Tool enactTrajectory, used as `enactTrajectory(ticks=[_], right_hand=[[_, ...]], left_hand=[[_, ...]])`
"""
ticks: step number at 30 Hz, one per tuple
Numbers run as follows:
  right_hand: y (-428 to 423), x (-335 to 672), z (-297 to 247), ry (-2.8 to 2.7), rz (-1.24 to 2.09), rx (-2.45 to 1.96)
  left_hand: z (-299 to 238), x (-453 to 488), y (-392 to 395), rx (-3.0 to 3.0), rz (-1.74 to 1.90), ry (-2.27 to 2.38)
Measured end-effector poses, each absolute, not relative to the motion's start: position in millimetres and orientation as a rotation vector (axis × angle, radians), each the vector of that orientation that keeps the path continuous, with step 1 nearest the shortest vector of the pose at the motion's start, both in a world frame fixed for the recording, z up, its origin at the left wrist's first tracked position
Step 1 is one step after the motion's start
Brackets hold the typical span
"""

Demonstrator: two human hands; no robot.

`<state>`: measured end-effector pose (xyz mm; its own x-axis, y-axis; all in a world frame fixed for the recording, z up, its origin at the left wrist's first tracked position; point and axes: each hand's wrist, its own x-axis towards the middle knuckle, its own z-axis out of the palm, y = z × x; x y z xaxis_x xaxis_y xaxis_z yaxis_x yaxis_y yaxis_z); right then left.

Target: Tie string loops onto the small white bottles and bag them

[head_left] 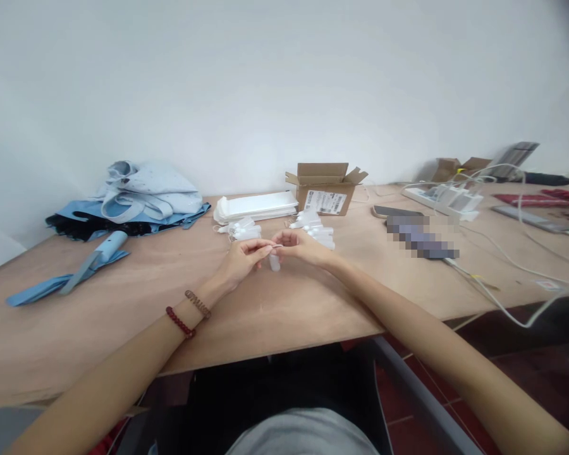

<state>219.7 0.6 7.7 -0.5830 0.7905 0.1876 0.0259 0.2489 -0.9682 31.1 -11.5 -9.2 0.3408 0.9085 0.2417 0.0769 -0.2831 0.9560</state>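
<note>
White wall runs behind a long plywood table point(123, 328) that fills the middle of the frame. At the centre, the person's left hand point(241, 259) and right hand point(304, 246) meet, the fingertips of both pressed together in a pinch on the top of a small white plastic tube point(275, 261). The tube hangs upright just below the fingers, close above the table. It is too small to tell which hand carries more of it. A red bead bracelet point(180, 322) and a brown bead bracelet point(198, 303) sit on the left wrist.

Just behind the hands lie two loose heaps of similar small white plastic tubes point(317, 229), one on either side. Further back, centre frame, a stack of flat white trays point(256, 205) lies beside an open brown cardboard box point(326, 189) with a printed label. At upper left sits a pile of pale blue fabric point(145, 196), with a folded blue strap-like piece point(92, 262) lying nearer the table edge. At right, a white power strip point(443, 197) trails white cables point(497, 297) across the table.
</note>
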Motion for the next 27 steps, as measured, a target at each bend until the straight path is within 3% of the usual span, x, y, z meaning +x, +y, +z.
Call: enactTrajectory(ticks=[20,27], right_hand=[[-1.9,222.2,11.7,-1.899,1.350,-0.756],[4.5,221.9,-1.3,-2.228,0.457,-0.982]], left_hand=[[-7.1,35.3,-16.1,1.847,1.193,0.980],[8.7,24.8,-10.1,1.712,1.239,1.115]])
